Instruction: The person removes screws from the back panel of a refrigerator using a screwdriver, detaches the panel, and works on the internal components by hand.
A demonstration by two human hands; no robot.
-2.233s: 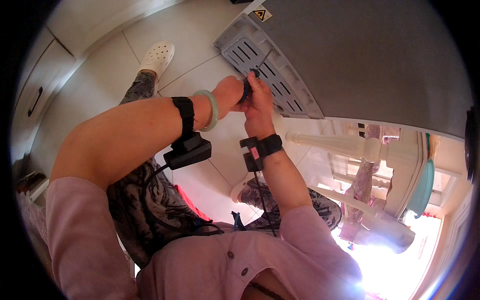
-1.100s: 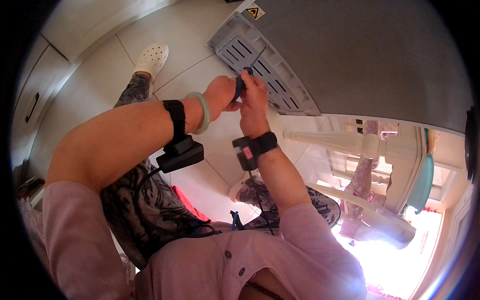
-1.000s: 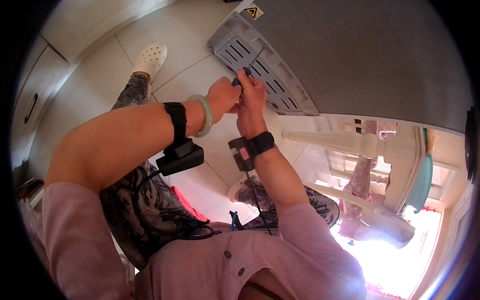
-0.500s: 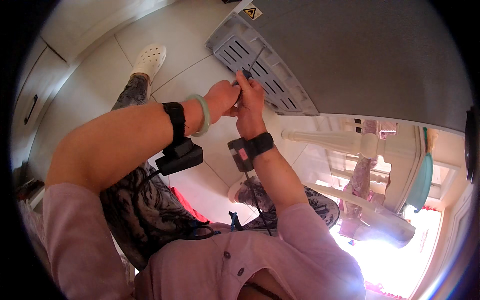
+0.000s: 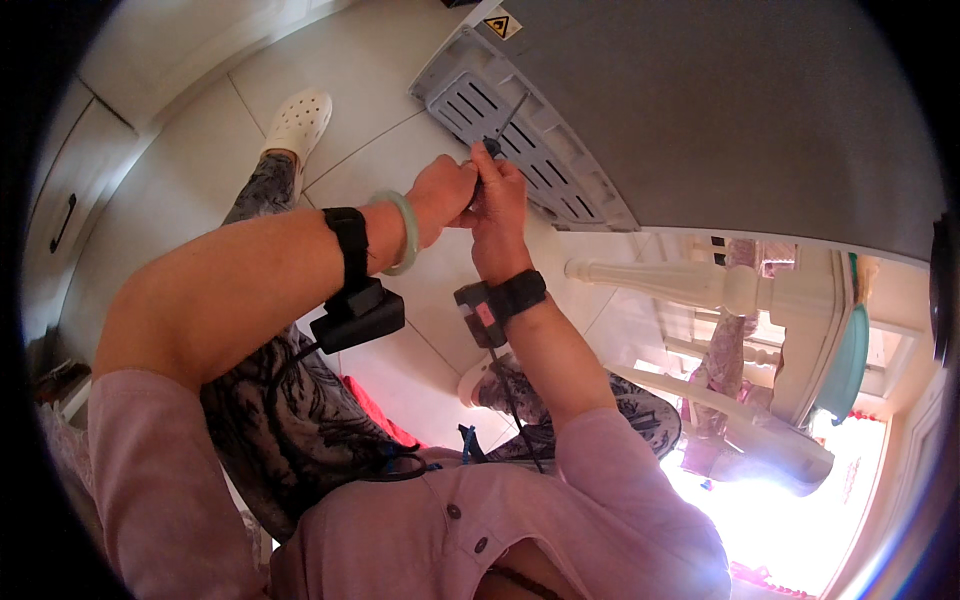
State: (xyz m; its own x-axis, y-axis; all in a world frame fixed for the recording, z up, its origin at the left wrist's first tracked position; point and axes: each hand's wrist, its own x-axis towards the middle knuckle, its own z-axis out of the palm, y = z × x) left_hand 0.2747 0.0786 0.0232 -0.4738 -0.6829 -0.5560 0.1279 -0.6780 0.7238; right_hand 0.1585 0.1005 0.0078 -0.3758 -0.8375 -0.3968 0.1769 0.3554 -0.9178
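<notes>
Both of my hands are closed together on a dark-handled screwdriver. My left hand grips the handle from the left, and my right hand from the right, its thumb along the top. The thin metal shaft reaches up toward the rim of a light grey slotted plastic panel along the edge of a large grey appliance; I cannot make out the tip's exact seat. A yellow warning sticker is on the appliance. My fingers hide most of the handle.
A white cabinet with a black handle is at left. My white clogged foot rests on the tiled floor. At right are white turned furniture legs, a teal item and bright light. A red thing lies behind my legs.
Since the first frame both hands and the screwdriver have shifted slightly to the left in the picture, along with the panel. Over the last second they have barely moved.
</notes>
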